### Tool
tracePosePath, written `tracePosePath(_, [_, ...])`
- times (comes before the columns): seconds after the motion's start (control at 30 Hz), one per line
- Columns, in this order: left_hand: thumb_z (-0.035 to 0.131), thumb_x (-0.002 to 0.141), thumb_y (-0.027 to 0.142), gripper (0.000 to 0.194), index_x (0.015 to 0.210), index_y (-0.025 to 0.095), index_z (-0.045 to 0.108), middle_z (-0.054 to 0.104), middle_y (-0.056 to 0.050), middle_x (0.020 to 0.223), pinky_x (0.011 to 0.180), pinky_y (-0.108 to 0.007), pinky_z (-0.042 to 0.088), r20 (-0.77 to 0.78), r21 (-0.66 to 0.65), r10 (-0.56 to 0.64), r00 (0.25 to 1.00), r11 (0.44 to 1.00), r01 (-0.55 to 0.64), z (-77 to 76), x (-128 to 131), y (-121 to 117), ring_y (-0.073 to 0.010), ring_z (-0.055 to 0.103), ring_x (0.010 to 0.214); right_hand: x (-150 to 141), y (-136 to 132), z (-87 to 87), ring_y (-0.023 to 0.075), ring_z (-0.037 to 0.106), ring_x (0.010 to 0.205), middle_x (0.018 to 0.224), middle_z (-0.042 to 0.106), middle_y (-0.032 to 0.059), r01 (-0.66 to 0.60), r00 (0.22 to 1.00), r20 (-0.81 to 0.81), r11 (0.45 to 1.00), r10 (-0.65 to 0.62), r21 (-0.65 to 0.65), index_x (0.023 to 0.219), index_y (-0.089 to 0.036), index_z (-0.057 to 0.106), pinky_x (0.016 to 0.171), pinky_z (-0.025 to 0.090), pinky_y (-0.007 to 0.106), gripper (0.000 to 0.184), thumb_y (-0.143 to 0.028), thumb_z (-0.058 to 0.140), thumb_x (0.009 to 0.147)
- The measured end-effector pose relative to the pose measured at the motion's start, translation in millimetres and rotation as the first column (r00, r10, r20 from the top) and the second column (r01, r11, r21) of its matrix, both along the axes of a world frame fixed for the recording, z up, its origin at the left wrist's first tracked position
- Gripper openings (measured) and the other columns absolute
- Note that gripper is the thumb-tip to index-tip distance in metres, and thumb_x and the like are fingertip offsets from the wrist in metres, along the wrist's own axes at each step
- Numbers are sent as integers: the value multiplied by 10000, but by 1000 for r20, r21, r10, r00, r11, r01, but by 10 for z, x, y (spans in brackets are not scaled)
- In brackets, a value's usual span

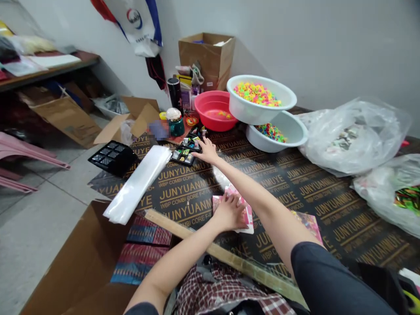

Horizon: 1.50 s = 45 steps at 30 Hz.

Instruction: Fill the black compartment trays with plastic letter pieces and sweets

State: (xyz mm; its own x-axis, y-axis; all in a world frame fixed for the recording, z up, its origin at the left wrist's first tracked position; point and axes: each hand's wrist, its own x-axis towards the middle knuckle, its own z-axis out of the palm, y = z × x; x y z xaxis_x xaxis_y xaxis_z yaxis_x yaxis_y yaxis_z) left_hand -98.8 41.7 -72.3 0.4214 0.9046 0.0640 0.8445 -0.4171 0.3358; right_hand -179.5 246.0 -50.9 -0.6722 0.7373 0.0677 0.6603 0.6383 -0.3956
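My left hand (230,213) lies on pink printed cards or flat packs (250,221) near the table's front edge, fingers spread and slightly bent over them. Stretched farther out, my right hand (207,151) has its fingers apart at the right edge of small black compartment trays (183,156). These trays hold small colourful pieces, too small to name. Whether the fingertips touch a tray is hard to see. A clear plastic piece (221,177) lies partly hidden under my right forearm. Another pink printed pack (308,225) sits to the right of that arm.
Clear plastic sleeves (138,183) and black empty trays (113,157) lie left. Basins with small colourful pieces (262,111) and a red basin (215,111) stand behind. Plastic bags (354,131) are right. An open carton (82,262) of packs stands front left; a wooden strip (226,258) edges the table.
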Motion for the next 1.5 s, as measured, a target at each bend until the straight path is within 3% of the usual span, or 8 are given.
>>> tracePosePath(0.13, [687, 717, 647, 768, 1311, 180, 551, 539, -182, 1331, 1087, -563, 312, -4, 0, -17, 1000, 1000, 17, -26, -51, -19, -347, 463, 1257, -324, 248, -67, 382, 151, 1481, 1607, 184, 177, -52, 997, 57, 998, 54, -39, 1499, -250, 365, 1107, 245, 629, 880, -682, 635, 781])
tracePosePath(0.3, [706, 707, 558, 695, 1256, 152, 576, 543, -176, 1333, 1112, -550, 279, -26, -7, -88, 996, 996, 88, 21, -13, -36, -333, 463, 1233, -541, 367, -171, 402, 111, 1486, 1618, 155, 159, -97, 991, 91, 995, 97, -7, 1486, -273, 397, 1123, 188, 642, 872, -751, 570, 778])
tracePosePath(0.47, [673, 722, 566, 686, 1262, 153, 584, 588, -163, 1276, 1099, -552, 293, -64, -8, -121, 991, 993, 121, 44, -1, -41, -335, 451, 1235, -597, 454, -172, 416, 114, 1482, 1626, 136, 138, -44, 982, 184, 999, 48, -27, 1513, -304, 341, 1121, 187, 655, 875, -768, 529, 795])
tracePosePath(0.63, [680, 719, 563, 680, 1249, 147, 589, 574, -173, 1280, 1088, -546, 306, -48, 11, -128, 991, 992, 129, 80, -18, -37, -338, 446, 1228, -497, 444, -171, 411, 168, 1471, 1612, 193, 142, -86, 963, 255, 996, 89, -23, 1506, -303, 355, 1103, 196, 691, 831, -733, 535, 818])
tracePosePath(0.87, [681, 734, 515, 616, 1208, 131, 591, 574, -173, 1222, 1036, -537, 354, -7, -45, -155, 988, 987, 154, 190, -39, -20, -323, 488, 1157, -196, 334, -157, 412, 192, 1464, 1602, 221, 156, -147, 956, 257, 989, 141, 5, 1500, -289, 368, 1085, 232, 686, 805, -691, 562, 830])
tracePosePath(1.03, [722, 697, 515, 639, 1193, 132, 598, 565, -183, 1253, 1035, -527, 343, 17, -38, -145, 989, 989, 146, 166, -37, -30, -337, 468, 1181, 128, 262, -172, 419, 207, 1457, 1601, 227, 152, -171, 952, 259, 985, 163, 9, 1493, -293, 381, 1081, 226, 691, 828, -691, 602, 802])
tracePosePath(1.33, [705, 697, 537, 631, 1174, 136, 605, 560, -188, 1265, 1086, -512, 301, 28, -45, -143, 989, 988, 145, 110, 4, -59, -324, 483, 1183, 958, 115, -197, 415, 203, 1458, 1594, 236, 172, -209, 933, 298, 978, 201, -3, 1500, -269, 370, 1079, 212, 698, 841, -678, 604, 803])
tracePosePath(1.5, [727, 680, 524, 678, 1237, 159, 596, 548, -182, 1324, 1096, -495, 295, 80, -59, -198, 977, 978, 203, 133, -37, -81, -334, 455, 1259, 1413, 105, -174, 411, 199, 1460, 1601, 215, 170, -176, 928, 330, 984, 172, -18, 1505, -278, 359, 1092, 187, 680, 837, -682, 592, 810])
